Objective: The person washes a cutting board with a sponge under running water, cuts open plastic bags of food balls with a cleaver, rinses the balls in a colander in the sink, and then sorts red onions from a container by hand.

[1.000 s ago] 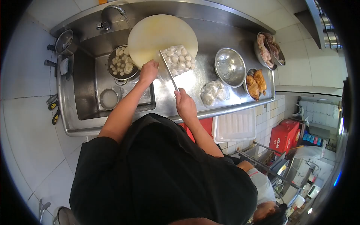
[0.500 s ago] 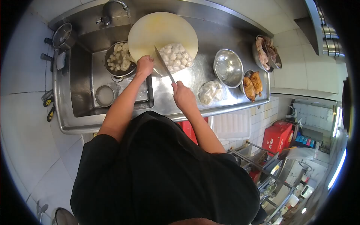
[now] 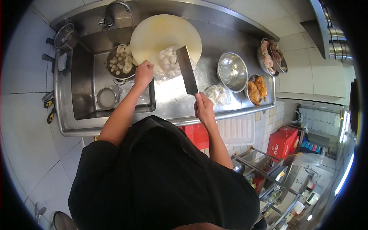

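In my right hand (image 3: 204, 110) is the handle of a cleaver (image 3: 186, 71), its broad blade turned flat toward me over the right side of a clear plastic bag (image 3: 164, 74). White balls (image 3: 167, 59) fill the bag, which lies on the front part of a round cutting board (image 3: 165, 32). My left hand (image 3: 144, 73) is closed at the bag's left end, gripping the plastic; the exact grip is partly hidden by the fingers. Left of that hand, a pan (image 3: 120, 73) in the sink contains more white balls in liquid.
The sink (image 3: 84, 82) also contains a small round bowl (image 3: 106, 98), under a faucet (image 3: 115, 4). To the right stand a steel bowl (image 3: 232, 73), another plastic bag (image 3: 217, 95), a bowl of browned poultry (image 3: 260, 88) and bowls of raw meat (image 3: 268, 57). A strainer (image 3: 64, 35) hangs left.
The cleaver has moved right and turned from edge-on to showing its flat side. My left hand has shifted slightly left and toward me, and the bag has moved left with it.
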`<act>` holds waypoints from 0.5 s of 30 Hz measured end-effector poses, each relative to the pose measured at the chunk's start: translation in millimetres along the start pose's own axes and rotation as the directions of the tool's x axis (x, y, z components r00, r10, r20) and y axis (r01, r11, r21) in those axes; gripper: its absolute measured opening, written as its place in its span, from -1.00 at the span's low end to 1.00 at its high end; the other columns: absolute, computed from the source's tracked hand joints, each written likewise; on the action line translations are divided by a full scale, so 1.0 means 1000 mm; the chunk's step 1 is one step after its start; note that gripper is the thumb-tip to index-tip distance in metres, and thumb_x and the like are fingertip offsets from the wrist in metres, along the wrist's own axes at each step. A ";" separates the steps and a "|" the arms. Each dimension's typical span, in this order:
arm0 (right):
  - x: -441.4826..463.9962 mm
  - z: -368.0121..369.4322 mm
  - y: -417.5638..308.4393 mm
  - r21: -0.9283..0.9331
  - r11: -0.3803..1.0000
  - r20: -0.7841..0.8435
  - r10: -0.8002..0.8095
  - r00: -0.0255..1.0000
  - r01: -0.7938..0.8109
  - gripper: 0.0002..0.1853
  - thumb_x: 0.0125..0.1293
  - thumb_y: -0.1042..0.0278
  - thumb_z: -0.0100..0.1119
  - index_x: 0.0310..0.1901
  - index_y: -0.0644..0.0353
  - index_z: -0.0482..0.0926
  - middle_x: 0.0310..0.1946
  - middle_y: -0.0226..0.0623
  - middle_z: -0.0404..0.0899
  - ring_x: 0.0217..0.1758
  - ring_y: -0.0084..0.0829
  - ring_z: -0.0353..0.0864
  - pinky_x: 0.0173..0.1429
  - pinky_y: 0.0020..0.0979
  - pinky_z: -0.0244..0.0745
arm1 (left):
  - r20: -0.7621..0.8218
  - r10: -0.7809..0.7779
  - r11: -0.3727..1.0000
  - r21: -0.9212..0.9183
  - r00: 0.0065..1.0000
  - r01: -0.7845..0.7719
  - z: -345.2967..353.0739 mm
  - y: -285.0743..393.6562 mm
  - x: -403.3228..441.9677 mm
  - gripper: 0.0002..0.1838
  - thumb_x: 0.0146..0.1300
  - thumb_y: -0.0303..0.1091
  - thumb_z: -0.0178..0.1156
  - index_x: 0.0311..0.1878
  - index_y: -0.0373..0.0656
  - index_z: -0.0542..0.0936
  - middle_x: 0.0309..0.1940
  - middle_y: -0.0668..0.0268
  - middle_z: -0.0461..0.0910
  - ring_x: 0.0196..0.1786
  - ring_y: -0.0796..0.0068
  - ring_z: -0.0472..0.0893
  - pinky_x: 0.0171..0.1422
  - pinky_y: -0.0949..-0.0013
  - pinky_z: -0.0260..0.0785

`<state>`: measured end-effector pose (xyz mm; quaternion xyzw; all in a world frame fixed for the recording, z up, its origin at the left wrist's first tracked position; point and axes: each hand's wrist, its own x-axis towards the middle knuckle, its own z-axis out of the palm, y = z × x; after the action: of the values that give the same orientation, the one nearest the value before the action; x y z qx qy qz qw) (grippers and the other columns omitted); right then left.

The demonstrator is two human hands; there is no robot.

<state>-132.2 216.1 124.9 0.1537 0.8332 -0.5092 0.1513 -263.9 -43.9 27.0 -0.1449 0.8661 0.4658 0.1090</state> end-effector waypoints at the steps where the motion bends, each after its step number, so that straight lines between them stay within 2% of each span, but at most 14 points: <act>1: 0.004 0.002 -0.012 0.028 1.000 -0.003 0.010 1.000 -0.010 -0.58 0.57 0.05 -0.07 -0.19 0.31 0.54 -0.64 -0.34 0.41 -0.63 -0.51 0.40 -0.49 -0.39 0.35 | -0.074 0.030 0.999 -0.030 0.997 -0.032 0.007 0.000 0.003 -0.62 0.35 -0.12 0.16 -0.03 -0.30 0.59 -0.11 -0.15 0.64 0.01 -0.14 0.63 0.12 0.03 0.43; 3: 0.018 0.005 -0.029 0.065 0.998 -0.009 -0.018 1.000 0.019 -0.58 0.57 0.04 -0.07 -0.07 0.30 0.56 -0.64 -0.38 0.41 -0.69 -0.57 0.38 -0.58 -0.46 0.32 | -0.228 0.081 0.991 -0.086 0.970 -0.103 0.024 0.003 0.014 -0.57 0.34 -0.10 0.18 0.09 -0.25 0.55 -0.07 -0.11 0.64 0.03 -0.13 0.62 0.16 0.05 0.43; 6: 0.048 0.012 -0.037 0.129 0.983 -0.039 -0.128 0.991 0.132 -0.55 0.58 -0.02 -0.12 -0.35 0.20 0.40 -0.64 -0.39 0.37 -0.74 -0.57 0.37 -0.66 -0.48 0.26 | -0.204 0.214 0.975 0.099 0.955 -0.198 0.030 0.033 0.017 -0.47 0.31 -0.13 0.23 0.26 -0.20 0.45 0.01 -0.07 0.63 0.09 -0.12 0.61 0.21 0.07 0.43; 9: 0.063 0.015 -0.059 0.124 0.973 -0.088 -0.183 0.979 0.193 -0.54 0.59 -0.02 -0.14 -0.30 0.22 0.46 -0.64 -0.42 0.37 -0.73 -0.59 0.36 -0.67 -0.48 0.27 | -0.140 0.245 0.969 0.075 0.959 -0.237 0.035 0.028 0.033 -0.46 0.23 -0.19 0.32 0.23 -0.23 0.50 -0.02 -0.06 0.65 0.11 -0.05 0.62 0.24 0.12 0.43; 12: 0.076 0.023 -0.072 0.098 0.971 -0.080 -0.210 0.975 0.217 -0.58 0.58 0.02 -0.11 -0.14 0.27 0.54 -0.64 -0.37 0.41 -0.67 -0.51 0.42 -0.55 -0.41 0.35 | -0.219 0.358 0.888 -0.220 0.908 -0.403 0.041 0.009 0.042 -0.51 0.17 -0.26 0.37 0.14 -0.27 0.56 -0.06 -0.03 0.67 0.08 0.04 0.65 0.18 0.17 0.47; 13: 0.082 0.027 -0.075 0.089 0.972 -0.072 -0.212 0.975 0.218 -0.57 0.57 0.04 -0.09 -0.07 0.30 0.57 -0.63 -0.35 0.44 -0.65 -0.47 0.45 -0.50 -0.37 0.39 | -0.228 0.309 0.886 -0.283 0.923 -0.367 0.042 0.003 0.041 -0.52 0.17 -0.26 0.38 0.12 -0.27 0.57 -0.08 0.00 0.68 0.03 0.13 0.67 0.13 0.21 0.48; 15: 0.094 0.037 -0.081 -0.013 0.958 -0.060 -0.285 0.957 0.285 -0.57 0.57 0.03 -0.09 -0.05 0.30 0.56 -0.63 -0.28 0.46 -0.60 -0.40 0.50 -0.43 -0.31 0.42 | -0.231 0.206 0.870 -0.402 0.951 -0.286 0.042 -0.006 0.032 -0.55 0.15 -0.28 0.41 0.08 -0.28 0.60 -0.13 0.07 0.69 -0.06 0.30 0.69 0.04 0.28 0.51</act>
<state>-247.5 157.3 135.0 0.0471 0.8518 -0.5192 0.0512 -289.3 -16.6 -11.2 -0.0948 0.7592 0.6406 -0.0651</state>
